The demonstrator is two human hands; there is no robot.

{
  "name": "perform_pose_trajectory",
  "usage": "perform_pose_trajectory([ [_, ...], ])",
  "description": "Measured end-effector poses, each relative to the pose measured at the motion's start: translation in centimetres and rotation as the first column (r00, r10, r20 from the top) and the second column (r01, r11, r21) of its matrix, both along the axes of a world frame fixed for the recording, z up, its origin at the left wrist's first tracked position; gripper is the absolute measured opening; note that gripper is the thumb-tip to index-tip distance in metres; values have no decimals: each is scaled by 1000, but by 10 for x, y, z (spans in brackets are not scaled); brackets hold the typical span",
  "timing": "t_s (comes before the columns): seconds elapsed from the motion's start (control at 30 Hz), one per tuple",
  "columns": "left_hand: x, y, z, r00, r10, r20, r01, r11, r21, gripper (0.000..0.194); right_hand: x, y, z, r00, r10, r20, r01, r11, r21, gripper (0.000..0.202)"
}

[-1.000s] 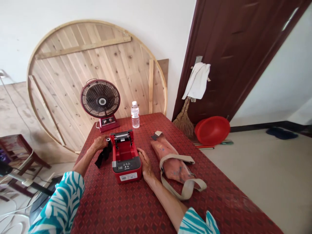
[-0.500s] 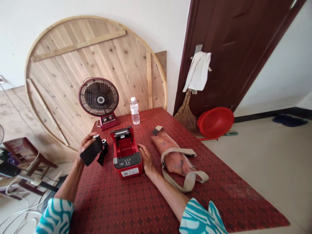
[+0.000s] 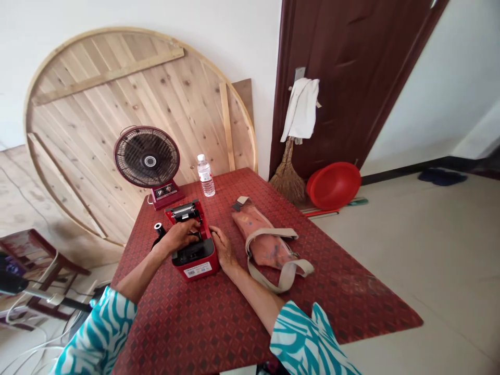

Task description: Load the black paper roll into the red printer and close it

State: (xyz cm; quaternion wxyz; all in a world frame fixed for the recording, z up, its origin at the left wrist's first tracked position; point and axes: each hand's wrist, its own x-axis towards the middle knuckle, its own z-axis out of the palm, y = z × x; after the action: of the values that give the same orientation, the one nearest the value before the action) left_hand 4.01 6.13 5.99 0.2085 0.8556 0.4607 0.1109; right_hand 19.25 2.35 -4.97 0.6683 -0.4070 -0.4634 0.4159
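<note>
A red and black label printer (image 3: 214, 263) stands on the table with its lid raised. My left hand (image 3: 182, 235) reaches down into its open compartment, fingers bent round a roll of black ribbon (image 3: 194, 251). The dark film of that roll lies over the printer's front panel, and much of the roll is hidden by the hand. Against the printer's right side my right hand (image 3: 223, 247) is pressed, gripping it, with its fingertips partly hidden. Beside the printer's left side is a second black roll (image 3: 158, 227) with a white core, partly behind my left forearm.
A fan (image 3: 148, 159) and a water bottle (image 3: 205, 177) stand at the table's back. A worn pinkish bag (image 3: 263, 237) with a beige strap lies right of the printer. Beyond the red patterned table (image 3: 332, 291) are a broom (image 3: 288, 179) and a red basin (image 3: 336, 185).
My left hand has moved right with the black ribbon roll, from beside the printer into its open compartment. My right hand stays at the printer's side. The view has shifted slightly right.
</note>
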Motion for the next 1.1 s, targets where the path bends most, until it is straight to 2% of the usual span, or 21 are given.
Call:
perform_pose_trajectory([
  [0.1, 9, 9, -2, 996, -19, -87, 14, 998, -56, 35, -1, 2, -1, 1000, 4, -14, -4, 1000, 4, 32],
  [0.2, 13, 12, 0, 995, -37, -92, 28, 994, -102, 36, -1, 2, -1, 1000, 0, -27, 0, 1000, 12, 32],
  [0.33, 2, -7, 10, 997, -28, 69, 35, 994, -102, 35, 0, -2, 1, 1000, 16, -24, -16, 1000, 0, 31],
  [0.4, -9, -28, 11, 986, 32, 164, -29, 999, -20, 31, 1, -4, 3, 999, 30, -34, -31, 999, -30, 33],
  [0.47, -17, -53, 7, 973, 81, 216, -106, 989, 105, 29, 4, 1, 9, 998, 22, -52, -25, 997, -68, 35],
  [0.53, -21, -76, -3, 961, 18, 275, -81, 972, 220, 25, 6, 13, 20, 998, -9, -64, 4, 997, -80, 38],
  [0.6, -20, -92, -16, 962, -31, 273, -65, 940, 335, 22, 6, 31, 37, 997, -22, -72, 20, 999, -34, 40],
  [0.73, -14, -101, -35, 970, -43, 238, -104, 815, 570, 19, 3, 60, 77, 999, 36, -1, -36, 996, 82, 41],
  [0.83, -13, -100, -39, 978, -61, 197, -91, 731, 676, 18, 1, 56, 91, 993, 67, 94, -77, 991, 113, 42],
  [0.9, -13, -100, -40, 978, -67, 198, -96, 695, 712, 18, 2, 41, 88, 988, 24, 154, -46, 989, 143, 41],
  [1.0, -13, -104, -40, 967, -97, 234, -115, 657, 745, 15, 8, 13, 74, 970, -15, 243, -35, 979, 202, 40],
  [1.1, -14, -106, -41, 959, -123, 255, -115, 655, 747, 13, 15, -8, 58, 946, -18, 324, -68, 965, 254, 40],
])
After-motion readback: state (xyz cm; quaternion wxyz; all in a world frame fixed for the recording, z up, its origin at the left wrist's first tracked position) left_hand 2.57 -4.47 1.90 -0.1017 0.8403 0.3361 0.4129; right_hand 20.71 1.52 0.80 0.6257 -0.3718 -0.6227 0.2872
